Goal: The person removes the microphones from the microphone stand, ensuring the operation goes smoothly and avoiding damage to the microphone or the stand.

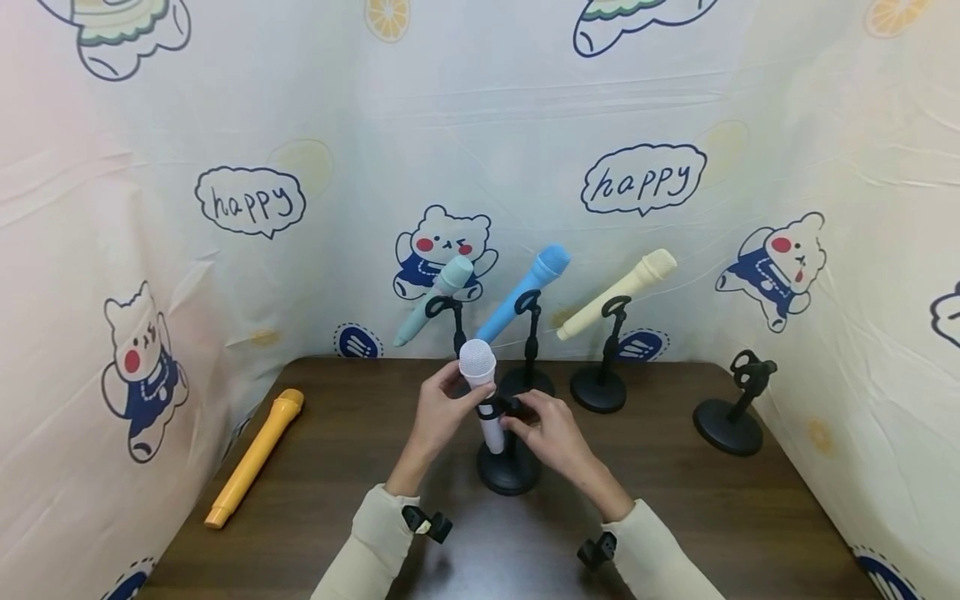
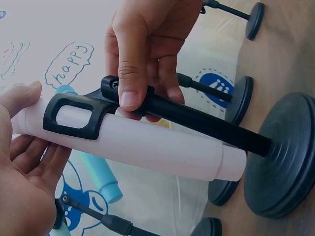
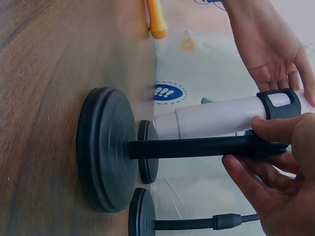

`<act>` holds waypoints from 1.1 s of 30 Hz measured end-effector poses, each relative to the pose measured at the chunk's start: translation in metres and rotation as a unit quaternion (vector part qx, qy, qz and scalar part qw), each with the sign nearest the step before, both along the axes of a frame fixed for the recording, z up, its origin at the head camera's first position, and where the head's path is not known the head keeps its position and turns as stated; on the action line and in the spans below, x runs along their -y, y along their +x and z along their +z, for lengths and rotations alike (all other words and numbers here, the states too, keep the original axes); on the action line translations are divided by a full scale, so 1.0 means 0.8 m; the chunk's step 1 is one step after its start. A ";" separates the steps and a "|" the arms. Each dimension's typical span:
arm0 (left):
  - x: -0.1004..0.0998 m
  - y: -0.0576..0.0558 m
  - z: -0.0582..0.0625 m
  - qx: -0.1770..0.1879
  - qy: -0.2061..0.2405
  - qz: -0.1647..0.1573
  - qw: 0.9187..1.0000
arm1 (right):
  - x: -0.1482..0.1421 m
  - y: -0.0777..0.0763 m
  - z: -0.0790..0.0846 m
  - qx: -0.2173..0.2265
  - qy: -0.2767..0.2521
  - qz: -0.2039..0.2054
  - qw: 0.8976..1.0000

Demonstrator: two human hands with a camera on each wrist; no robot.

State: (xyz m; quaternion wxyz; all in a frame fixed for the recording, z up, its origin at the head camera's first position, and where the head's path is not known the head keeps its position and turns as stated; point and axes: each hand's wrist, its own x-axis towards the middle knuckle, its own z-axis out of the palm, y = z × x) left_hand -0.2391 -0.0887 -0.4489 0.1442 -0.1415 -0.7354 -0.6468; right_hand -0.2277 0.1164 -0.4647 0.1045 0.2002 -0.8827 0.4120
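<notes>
A white microphone (image 1: 477,364) stands nearly upright in the clip of a black desk stand (image 1: 508,468) at the table's middle. My left hand (image 1: 442,408) grips it just below its mesh head, thumb and fingers on opposite sides. With thumb and fingers, my right hand (image 1: 551,427) pinches the top of the stand's pole by the clip joint. In the left wrist view the black clip (image 2: 74,120) wraps around the microphone's body, whose lower end hangs beside the pole, above the round base (image 3: 106,150).
Behind, a teal microphone (image 1: 435,300), a blue one (image 1: 525,292) and a cream one (image 1: 618,292) lean in their own stands. A stand (image 1: 731,421) with a bare clip is at the right. An orange microphone (image 1: 255,458) lies on the table (image 1: 337,467) at left.
</notes>
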 end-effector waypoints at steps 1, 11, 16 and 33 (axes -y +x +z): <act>0.000 -0.001 -0.001 0.000 0.001 0.001 1.000 | 0.000 0.000 0.000 -0.001 0.001 -0.001 1.000; 0.003 -0.002 0.003 0.004 0.000 0.001 1.000 | 0.002 0.002 0.001 -0.008 0.006 -0.008 1.000; 0.004 -0.003 0.009 0.007 -0.002 -0.003 1.000 | 0.002 0.002 0.000 -0.006 0.003 -0.010 1.000; 0.007 -0.005 0.023 -0.009 0.011 -0.026 1.000 | 0.001 0.000 0.000 -0.018 0.001 -0.005 1.000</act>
